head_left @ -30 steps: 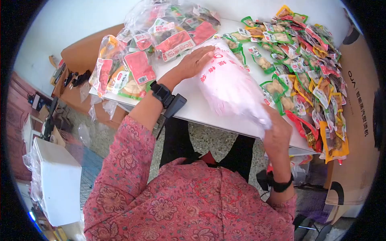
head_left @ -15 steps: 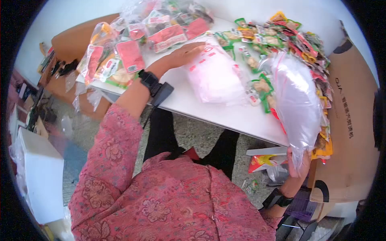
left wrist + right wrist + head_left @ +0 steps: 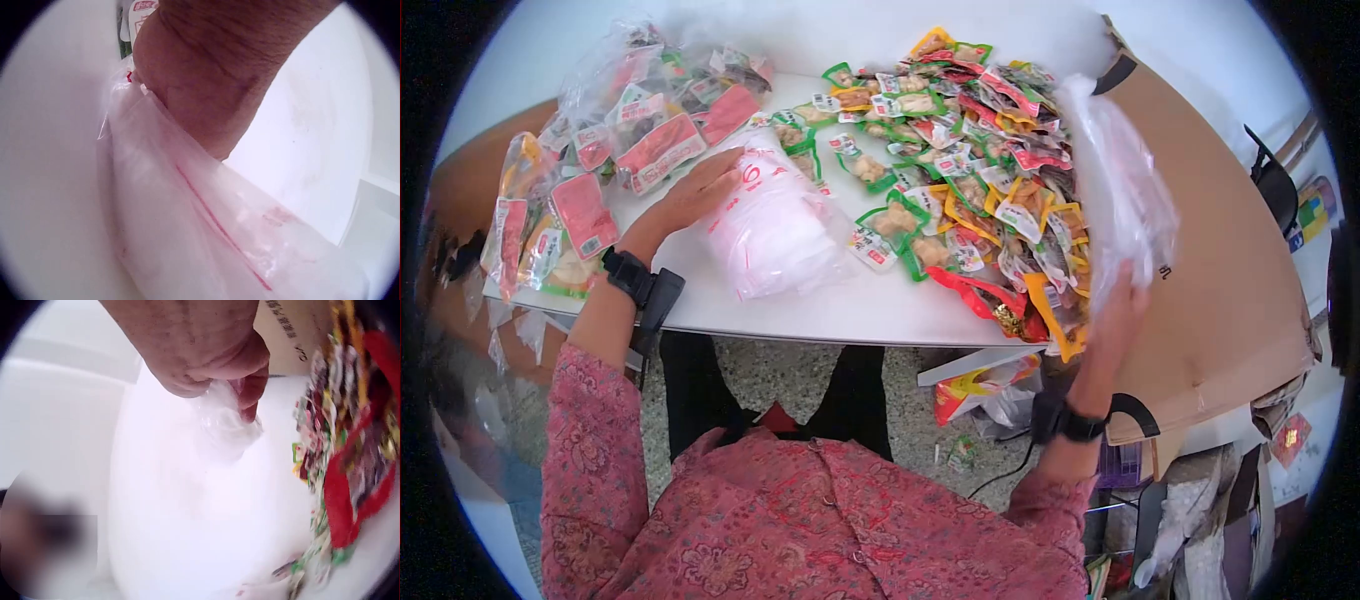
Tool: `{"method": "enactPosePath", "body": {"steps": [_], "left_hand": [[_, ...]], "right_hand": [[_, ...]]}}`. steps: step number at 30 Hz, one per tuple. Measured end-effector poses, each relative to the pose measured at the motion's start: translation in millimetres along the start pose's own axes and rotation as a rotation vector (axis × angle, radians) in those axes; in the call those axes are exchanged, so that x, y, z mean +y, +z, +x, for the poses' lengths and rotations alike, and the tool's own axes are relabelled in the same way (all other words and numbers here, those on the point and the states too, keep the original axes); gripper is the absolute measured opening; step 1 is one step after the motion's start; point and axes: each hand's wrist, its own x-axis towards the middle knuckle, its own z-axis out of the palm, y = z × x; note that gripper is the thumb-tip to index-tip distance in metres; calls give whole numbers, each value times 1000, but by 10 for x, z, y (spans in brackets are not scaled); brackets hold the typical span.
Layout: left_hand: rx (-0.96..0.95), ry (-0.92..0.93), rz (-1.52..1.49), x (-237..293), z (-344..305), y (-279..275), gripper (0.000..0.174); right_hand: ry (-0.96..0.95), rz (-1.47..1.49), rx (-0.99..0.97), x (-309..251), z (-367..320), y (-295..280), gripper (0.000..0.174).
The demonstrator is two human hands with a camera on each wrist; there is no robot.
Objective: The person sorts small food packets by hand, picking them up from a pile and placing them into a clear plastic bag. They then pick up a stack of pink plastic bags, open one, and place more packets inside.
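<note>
- Left hand, fingers extended, is resting on the bag bundle; even pressure should be preventing slippage.
- Right hand is gripping the plastic bag by one end.

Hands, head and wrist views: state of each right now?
Left hand: open, resting on the red-printed plastic pack.
Right hand: closed, holding a clear plastic bag.

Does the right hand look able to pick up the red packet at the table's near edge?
Probably not straight away: the right hand's grip is taken up by a plastic bag. Otherwise the red packet lies close, its top mostly uncovered.
</note>
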Motion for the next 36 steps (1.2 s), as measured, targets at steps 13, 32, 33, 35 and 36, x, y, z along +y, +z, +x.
{"method": "enactPosePath", "body": {"steps": [13, 32, 33, 35, 36], "left_hand": [[-44, -17, -40, 147, -81, -73, 56], [-11, 342, 458, 1841, -834, -55, 82], [-20, 343, 465, 1817, -818, 3, 82], [68, 336, 554, 1733, -787, 106, 85], [56, 341, 558, 1721, -766, 95, 85]], "right_hand": [[-812, -1027, -235, 303, 361, 67, 41], [-264, -97, -1208, -336, -1472, 1338, 62], [-257, -87, -1205, -331, -1487, 1361, 62], [-7, 109, -1196, -315, -1522, 1405, 62], [3, 117, -1190, -297, -1529, 1429, 62]]}}
